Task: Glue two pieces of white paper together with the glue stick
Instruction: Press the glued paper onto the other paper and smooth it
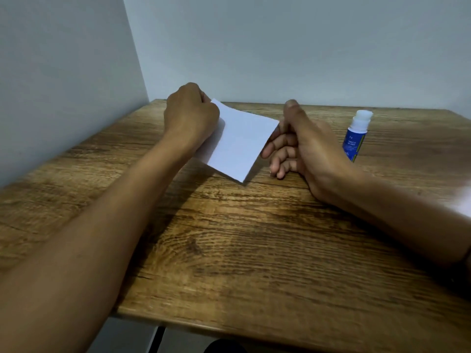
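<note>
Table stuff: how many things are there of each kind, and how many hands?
White paper: 1 can be made out; a second sheet cannot be told apart
Glue stick: 1, uncapped, upright
Hands: 2, left hand and right hand, both on the paper
Wooden table: 1
Total: 5

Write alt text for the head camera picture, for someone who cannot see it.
Two bare hands hold white paper over a wooden table, the left hand pinching its far corner, the right hand at its right edge. An uncapped glue stick lies further right.
</note>
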Action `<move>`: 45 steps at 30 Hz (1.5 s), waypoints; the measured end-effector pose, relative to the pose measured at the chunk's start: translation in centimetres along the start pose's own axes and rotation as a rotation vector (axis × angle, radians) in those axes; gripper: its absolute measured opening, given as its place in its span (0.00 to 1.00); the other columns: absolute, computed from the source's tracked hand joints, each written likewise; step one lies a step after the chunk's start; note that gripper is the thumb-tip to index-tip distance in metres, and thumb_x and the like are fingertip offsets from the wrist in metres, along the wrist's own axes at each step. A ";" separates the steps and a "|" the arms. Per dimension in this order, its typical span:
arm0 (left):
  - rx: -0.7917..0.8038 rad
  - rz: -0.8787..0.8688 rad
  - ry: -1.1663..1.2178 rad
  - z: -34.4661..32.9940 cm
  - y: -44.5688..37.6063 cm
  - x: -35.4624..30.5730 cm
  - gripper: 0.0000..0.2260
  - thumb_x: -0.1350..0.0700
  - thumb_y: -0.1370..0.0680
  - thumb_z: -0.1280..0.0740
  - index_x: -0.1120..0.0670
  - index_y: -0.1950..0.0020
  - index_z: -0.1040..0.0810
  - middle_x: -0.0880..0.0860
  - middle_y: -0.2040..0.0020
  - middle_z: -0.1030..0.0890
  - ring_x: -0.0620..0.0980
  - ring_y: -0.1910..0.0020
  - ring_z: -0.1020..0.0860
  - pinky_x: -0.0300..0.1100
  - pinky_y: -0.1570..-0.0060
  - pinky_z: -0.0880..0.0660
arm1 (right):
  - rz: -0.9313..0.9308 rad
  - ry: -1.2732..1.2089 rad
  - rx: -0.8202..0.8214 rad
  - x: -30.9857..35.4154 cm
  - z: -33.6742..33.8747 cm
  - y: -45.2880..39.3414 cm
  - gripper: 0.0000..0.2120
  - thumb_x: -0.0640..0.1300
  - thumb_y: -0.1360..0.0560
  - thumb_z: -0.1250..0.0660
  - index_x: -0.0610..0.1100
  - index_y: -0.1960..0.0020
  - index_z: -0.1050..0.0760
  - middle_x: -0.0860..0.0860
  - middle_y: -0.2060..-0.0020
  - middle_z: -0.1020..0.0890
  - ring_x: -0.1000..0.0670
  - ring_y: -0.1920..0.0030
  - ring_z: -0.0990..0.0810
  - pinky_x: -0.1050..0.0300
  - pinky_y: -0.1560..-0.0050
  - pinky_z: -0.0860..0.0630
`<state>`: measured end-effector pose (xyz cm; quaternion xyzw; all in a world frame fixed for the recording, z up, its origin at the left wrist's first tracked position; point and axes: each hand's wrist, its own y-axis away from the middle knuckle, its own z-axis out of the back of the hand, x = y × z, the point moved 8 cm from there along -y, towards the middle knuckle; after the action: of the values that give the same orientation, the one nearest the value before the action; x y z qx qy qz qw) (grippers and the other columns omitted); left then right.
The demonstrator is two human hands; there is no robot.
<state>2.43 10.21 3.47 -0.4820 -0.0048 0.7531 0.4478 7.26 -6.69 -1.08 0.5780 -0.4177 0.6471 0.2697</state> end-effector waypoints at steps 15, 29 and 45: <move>0.213 -0.196 -0.289 -1.9 3.3 -1.2 0.12 0.64 0.28 0.42 0.59 0.47 0.24 0.59 0.46 0.22 0.57 0.45 0.26 0.44 0.52 0.32 | 0.278 0.731 -0.042 1.9 0.5 0.9 0.08 0.38 0.27 0.39 0.46 0.59 0.21 0.49 0.69 0.22 0.55 0.71 0.29 0.63 0.69 0.33; 0.343 -0.379 -0.597 -3.6 6.2 -0.2 0.11 0.62 0.25 0.41 0.62 0.46 0.25 0.61 0.42 0.28 0.59 0.41 0.32 0.48 0.47 0.34 | 0.374 1.408 0.027 1.4 -2.0 2.3 0.12 0.46 0.24 0.44 0.43 0.48 0.25 0.44 0.54 0.32 0.37 0.58 0.25 0.51 0.60 0.29; 0.140 -0.478 -0.230 -1.9 7.3 -4.1 0.18 0.64 0.26 0.42 0.59 0.37 0.27 0.61 0.42 0.27 0.57 0.43 0.28 0.46 0.44 0.32 | 0.682 1.099 -0.431 8.3 4.5 11.1 0.04 0.42 0.26 0.39 0.42 0.56 0.30 0.49 0.65 0.27 0.50 0.67 0.29 0.56 0.65 0.33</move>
<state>-0.55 2.24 2.22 -0.3461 -0.1169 0.6745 0.6416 -1.15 -17.24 4.41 -0.0651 -0.4984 0.7980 0.3326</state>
